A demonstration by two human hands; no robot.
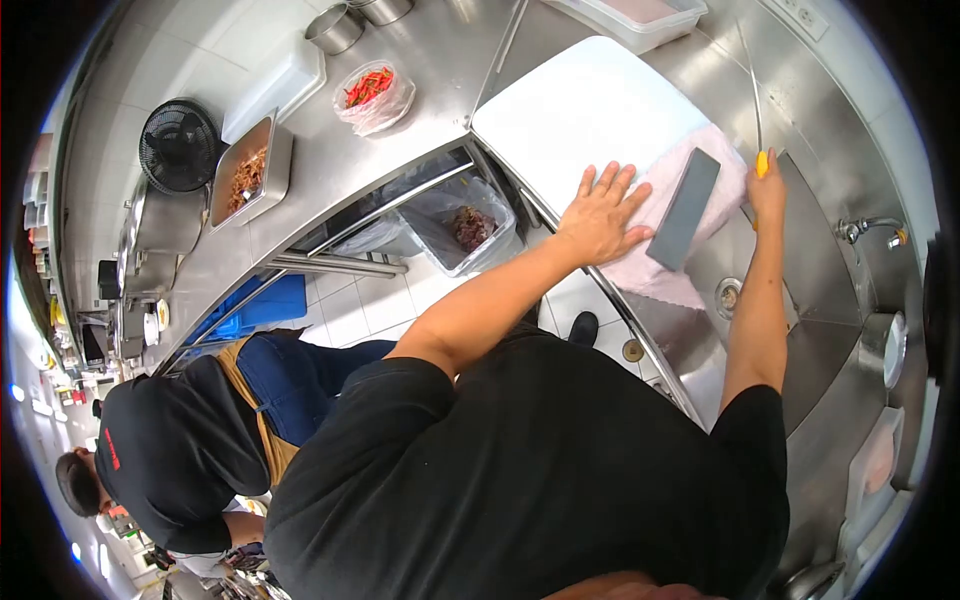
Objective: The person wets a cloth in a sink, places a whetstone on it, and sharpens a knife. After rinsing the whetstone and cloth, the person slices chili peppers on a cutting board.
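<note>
A white cutting board [570,110] lies at the corner of the steel counter, with a pale pink cloth [715,225] spread over its right part. On the cloth rests a dark grey sharpening stone [685,208]. My left hand [604,218] lies flat with fingers spread, on the board and the cloth's edge, just left of the stone. To the right of the cloth, my right hand [767,190] is closed round the yellow handle of a knife [757,115], whose thin blade points away from me over the sink.
A steel sink [815,270] with a drain and a tap [870,232] is at the right. Red chilies [369,88] in a bagged bowl and a steel tray [275,185] stand on the left counter. A lined bin [450,250] sits below. A co-worker [175,450] bends at the lower left.
</note>
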